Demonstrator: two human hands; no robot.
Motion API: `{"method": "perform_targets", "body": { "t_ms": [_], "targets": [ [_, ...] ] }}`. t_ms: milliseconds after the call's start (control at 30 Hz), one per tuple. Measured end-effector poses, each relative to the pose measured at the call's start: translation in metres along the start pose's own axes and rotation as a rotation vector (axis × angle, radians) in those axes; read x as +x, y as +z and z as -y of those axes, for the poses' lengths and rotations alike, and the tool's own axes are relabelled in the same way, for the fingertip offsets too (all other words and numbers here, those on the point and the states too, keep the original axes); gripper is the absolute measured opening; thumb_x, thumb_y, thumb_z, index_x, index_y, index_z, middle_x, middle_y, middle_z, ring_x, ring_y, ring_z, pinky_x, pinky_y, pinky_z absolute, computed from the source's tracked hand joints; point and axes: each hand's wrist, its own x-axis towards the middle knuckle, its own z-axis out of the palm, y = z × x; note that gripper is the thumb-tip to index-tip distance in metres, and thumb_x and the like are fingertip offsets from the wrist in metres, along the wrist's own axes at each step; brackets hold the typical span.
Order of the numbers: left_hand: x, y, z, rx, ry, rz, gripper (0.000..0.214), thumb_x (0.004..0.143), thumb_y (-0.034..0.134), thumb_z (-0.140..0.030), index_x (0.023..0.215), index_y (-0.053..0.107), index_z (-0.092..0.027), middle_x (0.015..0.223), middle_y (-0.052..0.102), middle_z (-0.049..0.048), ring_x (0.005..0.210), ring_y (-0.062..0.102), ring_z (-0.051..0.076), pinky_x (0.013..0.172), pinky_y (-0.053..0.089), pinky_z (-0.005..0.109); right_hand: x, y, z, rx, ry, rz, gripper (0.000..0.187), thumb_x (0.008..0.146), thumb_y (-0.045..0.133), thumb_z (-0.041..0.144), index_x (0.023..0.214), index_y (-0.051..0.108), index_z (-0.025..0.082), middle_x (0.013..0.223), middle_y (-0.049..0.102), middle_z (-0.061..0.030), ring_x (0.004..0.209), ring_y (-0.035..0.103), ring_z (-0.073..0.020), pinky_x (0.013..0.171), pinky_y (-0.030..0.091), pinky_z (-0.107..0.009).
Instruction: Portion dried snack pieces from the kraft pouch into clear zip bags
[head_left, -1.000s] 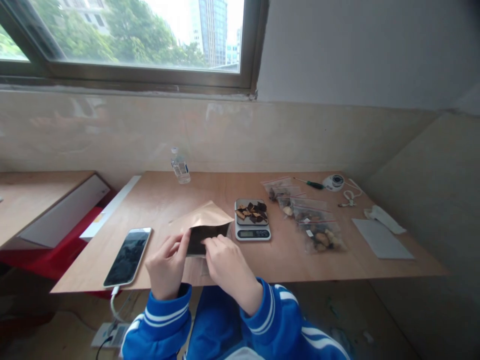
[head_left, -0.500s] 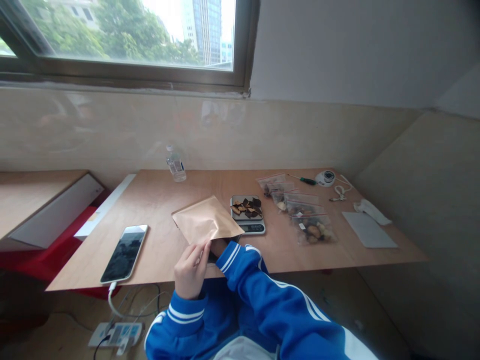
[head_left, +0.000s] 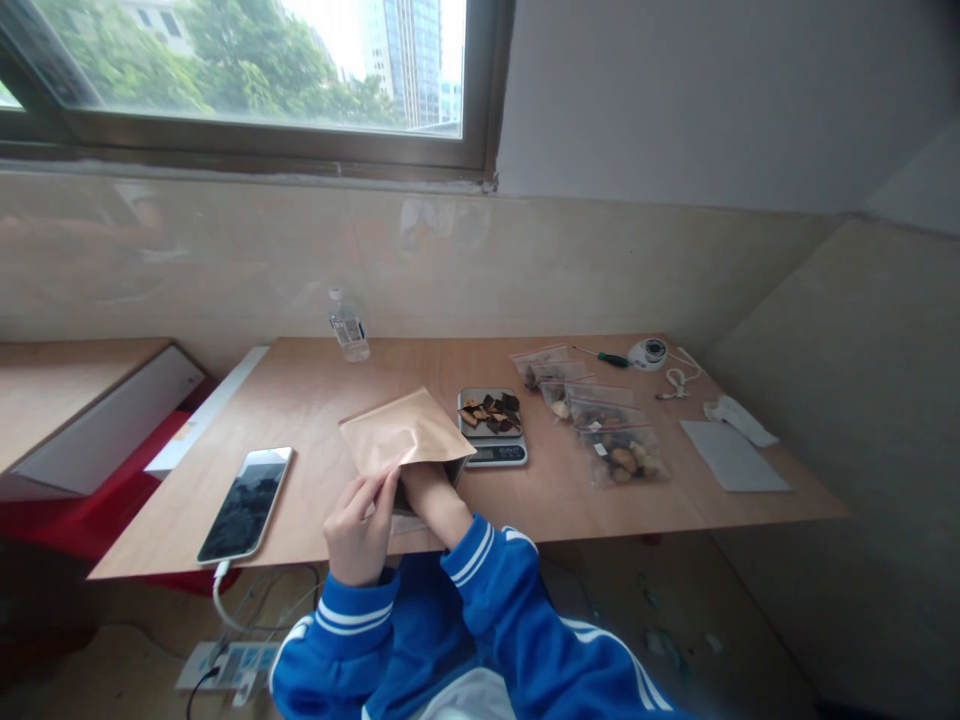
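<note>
Head view: left hand (head_left: 356,525) pinches a tan, rectangular, paper-like pouch (head_left: 406,430) at its mouth; right hand (head_left: 429,492) is inside, fingers unseen, grip impossible to tell; best keep that mouth lifted, clear of the boxy white digital scale (head_left: 501,454) just beside.

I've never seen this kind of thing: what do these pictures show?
No robot here, just someone working bare-handed in a blue, white-striped jacket, filmed by one camera worn on the head, looking forward and down. The left hand pinches the edge of a flat brown paper pouch between its fingers; the right hand reaches into the opening, so whatever it may hold is hidden. On the light-brown wooden table, to the pouch's right, a small white scale bears dark, dried-looking pieces. Farther right lie clear plastic bags with lumpy contents. On the left are a dark-screened phone and, farther back, a clear plastic bottle.
</note>
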Motion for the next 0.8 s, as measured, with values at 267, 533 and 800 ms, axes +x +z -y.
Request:
{"method": "perform_targets", "body": {
  "t_ms": [267, 533, 800],
  "targets": [
    [0.015, -0.004, -0.001, 0.001, -0.050, 0.030, 0.018, 0.084, 0.060, -0.034, 0.090, 0.073, -0.023, 0.076, 0.069, 0.0012, 0.062, 0.063, 0.012, 0.061, 0.046, 0.021, -0.035, -0.041, 0.009, 0.210, 0.070, 0.082, 0.028, 0.089, 0.041, 0.008, 0.110, 0.059, 0.013, 0.108, 0.067, -0.0140, 0.100, 0.064, -0.0250, 0.086, 0.049, -0.033],
    [0.028, -0.007, -0.003, 0.022, -0.133, 0.039, 0.022, 0.083, 0.059, -0.039, 0.086, 0.073, -0.023, 0.073, 0.067, 0.0003, 0.062, 0.063, 0.012, 0.059, 0.045, 0.021, -0.061, -0.080, -0.001, 0.832, 0.095, 0.163, 0.016, 0.092, 0.042, 0.020, 0.107, 0.048, 0.021, 0.116, 0.064, -0.0092, 0.105, 0.063, -0.0177, 0.091, 0.050, -0.037],
    [0.099, 0.016, 0.003, 0.089, -0.275, -0.047, 0.028, 0.084, 0.055, -0.044, 0.092, 0.070, -0.022, 0.092, 0.068, 0.0030, 0.088, 0.063, 0.019, 0.078, 0.049, 0.030, -0.064, -0.110, -0.055, 0.832, 0.229, -0.160, 0.018, 0.079, 0.064, 0.036, 0.087, 0.062, 0.019, 0.105, 0.068, -0.0074, 0.099, 0.063, -0.0197, 0.086, 0.050, -0.036]
  ]
}}
